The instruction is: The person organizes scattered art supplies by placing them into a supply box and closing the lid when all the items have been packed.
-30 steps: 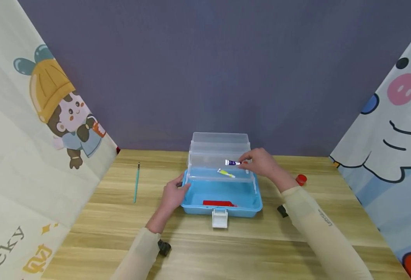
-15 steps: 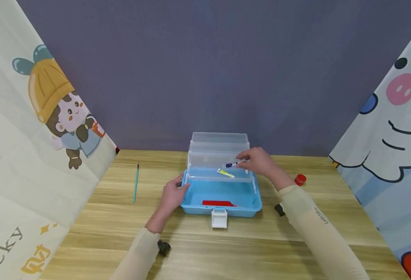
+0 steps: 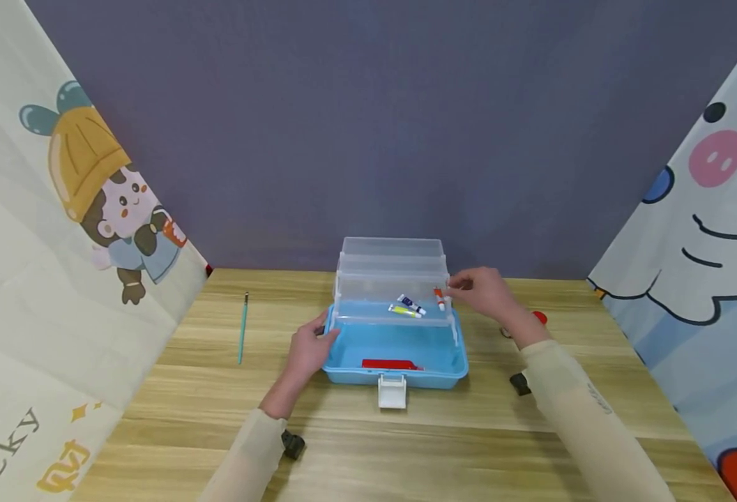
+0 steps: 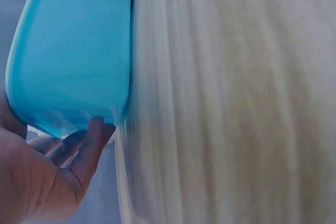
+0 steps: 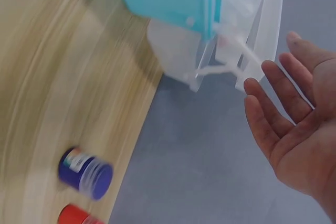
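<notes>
My left hand [image 3: 310, 350] grips the left side of a light blue storage box [image 3: 462, 362], thumb at the rim and fingers on the outer wall [image 4: 73, 72]. Its clear folding trays stand raised at the back. In the front clear tray lie a purple paint tube [image 3: 412, 305], a yellow paint tube [image 3: 404, 311] and an orange-red paint tube [image 3: 439, 300]. A red tube [image 3: 390, 364] with a pointed tip lies in the box bottom. My right hand [image 3: 482, 289], holding nothing, hovers at the tray's right end; its fingers are spread and loosely bent in the right wrist view.
A teal paintbrush [image 3: 242, 328] lies on the wooden table [image 3: 368, 446] at left. A blue paint jar [image 5: 85, 173] and a red-lidded jar [image 5: 76, 216] stand right of the box, mostly behind my right arm in the head view. A white latch [image 3: 392, 392] hangs at the box's front.
My right hand has let go of the purple paint tube, which now lies beside the yellow one in the tray. The hand has drawn back to the right. My left hand stays put.
</notes>
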A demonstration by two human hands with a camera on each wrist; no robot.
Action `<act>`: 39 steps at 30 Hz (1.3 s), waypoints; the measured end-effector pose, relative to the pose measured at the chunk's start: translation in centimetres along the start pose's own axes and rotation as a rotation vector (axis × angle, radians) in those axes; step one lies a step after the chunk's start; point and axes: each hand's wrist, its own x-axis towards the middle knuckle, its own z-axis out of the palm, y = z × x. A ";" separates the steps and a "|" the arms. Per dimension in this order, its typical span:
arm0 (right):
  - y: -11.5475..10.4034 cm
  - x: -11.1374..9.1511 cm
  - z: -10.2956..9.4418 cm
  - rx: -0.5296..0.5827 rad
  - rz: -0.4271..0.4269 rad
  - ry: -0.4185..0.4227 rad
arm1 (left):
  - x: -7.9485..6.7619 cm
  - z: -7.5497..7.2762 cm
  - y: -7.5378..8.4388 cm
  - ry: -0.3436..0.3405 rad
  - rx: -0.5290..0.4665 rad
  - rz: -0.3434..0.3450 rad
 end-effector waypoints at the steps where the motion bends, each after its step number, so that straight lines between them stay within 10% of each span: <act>1: 0.3 -0.2 -0.2 -0.005 0.005 0.004 | 0.0 0.0 0.0 0.002 0.001 0.000; 23: 10.1 -4.4 -0.7 -0.058 0.135 -0.055 | -0.1 -0.1 0.1 0.007 0.009 -0.016; 39: 12.1 -6.6 -0.9 -0.110 0.198 -0.073 | -0.3 -0.3 0.3 -0.010 -0.032 -0.012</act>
